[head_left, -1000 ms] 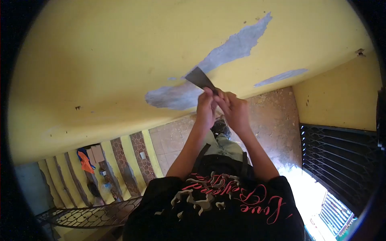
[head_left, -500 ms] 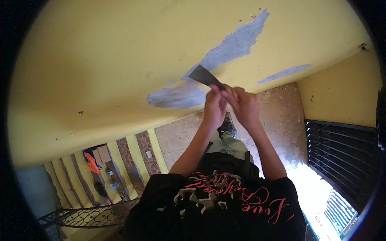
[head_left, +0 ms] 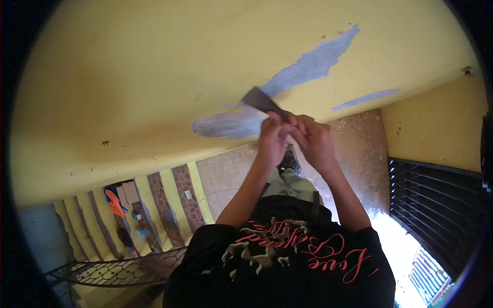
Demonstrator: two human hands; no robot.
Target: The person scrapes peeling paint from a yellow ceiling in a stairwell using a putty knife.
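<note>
In the head view, a flat grey scraper [head_left: 261,100] with a wide blade slants up and left from my hands. My left hand [head_left: 272,139] is closed at the lower part of it, thumb pressed along the blade. My right hand [head_left: 314,138] wraps round the handle end, its fingers meeting those of the left; the grip hides most of the handle. The blade's edge overlaps the yellow wall [head_left: 154,66] between two bare grey patches. One bare patch [head_left: 310,65] runs up to the right; the other patch [head_left: 226,124] spreads low on the left.
A third, narrow patch [head_left: 365,99] lies to the right. Tiled floor [head_left: 226,172] is below, with my shoe [head_left: 290,161] on it. Dark folding gate [head_left: 436,205] stands at right. Steps [head_left: 164,205], an orange cloth [head_left: 116,203] and an iron railing [head_left: 123,272] are at left.
The view has shifted slightly, so the wall patches sit a little lower and further right. Both hands keep hold of the scraper, its blade still over the gap between patches.
</note>
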